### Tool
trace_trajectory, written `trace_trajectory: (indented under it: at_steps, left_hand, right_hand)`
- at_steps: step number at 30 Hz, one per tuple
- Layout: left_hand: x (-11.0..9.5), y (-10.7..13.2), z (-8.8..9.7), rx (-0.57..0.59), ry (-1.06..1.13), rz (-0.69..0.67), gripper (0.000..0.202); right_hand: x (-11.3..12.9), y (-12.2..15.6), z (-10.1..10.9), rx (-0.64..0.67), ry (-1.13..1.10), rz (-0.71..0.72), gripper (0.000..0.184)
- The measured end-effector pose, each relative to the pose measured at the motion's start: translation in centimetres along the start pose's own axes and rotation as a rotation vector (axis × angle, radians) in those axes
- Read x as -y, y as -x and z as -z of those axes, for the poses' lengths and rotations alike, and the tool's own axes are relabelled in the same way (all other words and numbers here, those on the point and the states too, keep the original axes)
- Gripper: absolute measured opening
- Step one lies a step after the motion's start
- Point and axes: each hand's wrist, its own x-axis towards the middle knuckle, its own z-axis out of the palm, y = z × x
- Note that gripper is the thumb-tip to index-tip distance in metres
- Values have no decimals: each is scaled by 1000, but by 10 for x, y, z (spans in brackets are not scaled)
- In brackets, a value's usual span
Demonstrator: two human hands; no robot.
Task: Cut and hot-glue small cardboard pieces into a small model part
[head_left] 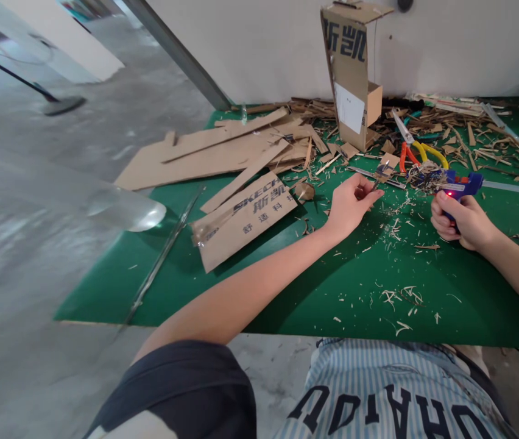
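Head view: I see the blue glue gun (463, 185) clenched in my right hand (463, 221), its nozzle pointing left. Nearby on that side, my left hand (351, 204) pinches a thin cardboard strip (379, 178) low over the green mat (287, 292).

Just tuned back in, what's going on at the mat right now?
A person sits at a green mat. The right hand grips a blue glue gun, its red light on. The left hand lies nearby, fingertips pinched on something too small to tell. Cardboard offcuts and an upright cardboard box sit beyond.
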Motion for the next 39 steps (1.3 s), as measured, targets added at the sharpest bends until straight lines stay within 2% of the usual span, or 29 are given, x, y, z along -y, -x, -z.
trace_trajectory:
  at_steps: [39]
  left_hand:
    - [2,-1,0,11,-35,-16,33]
  right_hand:
    - [2,5,-3,66,18,-11,55]
